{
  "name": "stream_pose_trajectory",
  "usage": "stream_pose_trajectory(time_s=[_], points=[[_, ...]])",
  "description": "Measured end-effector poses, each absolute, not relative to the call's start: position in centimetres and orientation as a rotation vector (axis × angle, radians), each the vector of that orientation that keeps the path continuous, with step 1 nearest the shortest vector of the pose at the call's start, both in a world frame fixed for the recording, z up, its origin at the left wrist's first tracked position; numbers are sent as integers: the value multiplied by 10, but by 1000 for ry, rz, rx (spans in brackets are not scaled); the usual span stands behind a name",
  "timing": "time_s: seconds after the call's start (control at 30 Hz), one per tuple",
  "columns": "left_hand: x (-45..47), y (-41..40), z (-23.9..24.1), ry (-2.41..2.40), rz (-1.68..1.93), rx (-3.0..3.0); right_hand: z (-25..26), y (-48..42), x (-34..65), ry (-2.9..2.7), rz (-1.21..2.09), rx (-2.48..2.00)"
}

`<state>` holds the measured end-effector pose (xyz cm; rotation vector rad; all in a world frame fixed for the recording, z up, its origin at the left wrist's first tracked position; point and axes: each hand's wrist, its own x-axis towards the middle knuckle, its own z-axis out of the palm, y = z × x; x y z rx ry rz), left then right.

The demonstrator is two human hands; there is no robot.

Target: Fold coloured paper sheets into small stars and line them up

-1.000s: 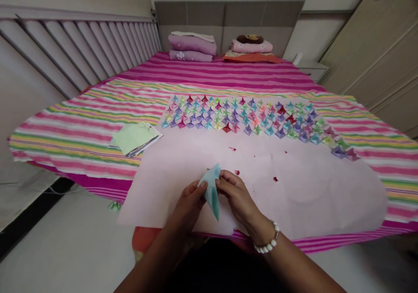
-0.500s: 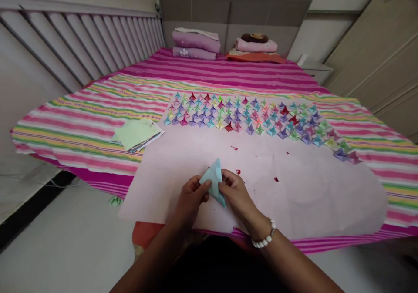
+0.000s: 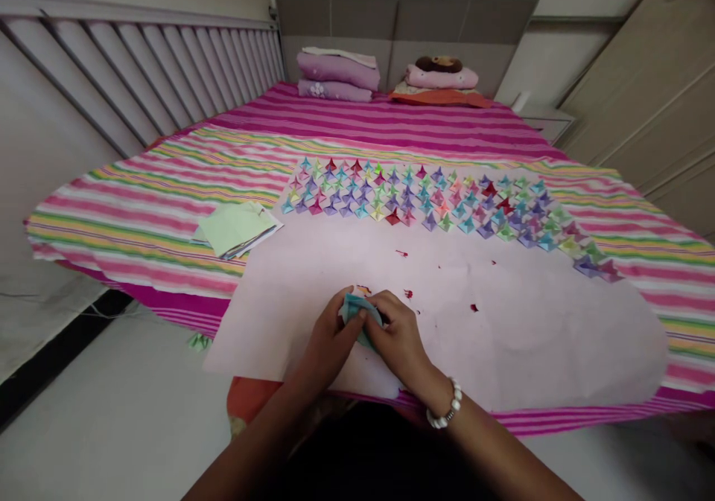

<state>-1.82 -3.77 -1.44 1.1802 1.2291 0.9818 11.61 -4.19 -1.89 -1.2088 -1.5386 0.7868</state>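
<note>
Seemingly crosswise, blue paper point(image 3: 355, 309) sits pinched between left hand point(image 3: 328, 339) and right hand point(image 3: 398, 337).

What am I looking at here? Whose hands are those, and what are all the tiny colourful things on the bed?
There is no machine here, just a person. The camera sits on the person's head and looks down, so you see what they see. At the bottom are their two hands: the left hand and the right hand, which has a white bead bracelet at the wrist. Together they pinch a light blue paper. Under them lies a big pink sheet, spread on a striped bed cover. Farther back stand rows of little folded paper shapes in many colours. To the left lies a stack of flat paper squares.
</note>
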Motion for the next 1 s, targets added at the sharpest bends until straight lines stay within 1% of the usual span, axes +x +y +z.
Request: stream_pose_trajectory(time_s=[0.13, 0.37, 0.47, 0.6, 0.7, 0.87, 1.0], points=[[-21, -36, -15, 1217, 1014, 1216, -23, -39, 118, -1390, 919, -1237], [-22, -31, -9, 1162, 1041, 1019, -31, -32, 124, -1006, 1243, -1214], [-24, -29, -9, 1097, 1000, 951, -28, -31, 126, -928, 1323, -1125], [-28, -25, -10, 881, 964, 805, -27, -32, 128, -927, 1476, -953], [-29, -22, -10, 789, 982, 646, -33, -32, 130, -950, 1498, -911], [-26, -21, -7, 757, 978, 389, -39, -29, 129, -992, 1483, -1014], [-25, -24, -8, 696, 1005, 431, -37, -30, 128, -991, 1505, -1015]])
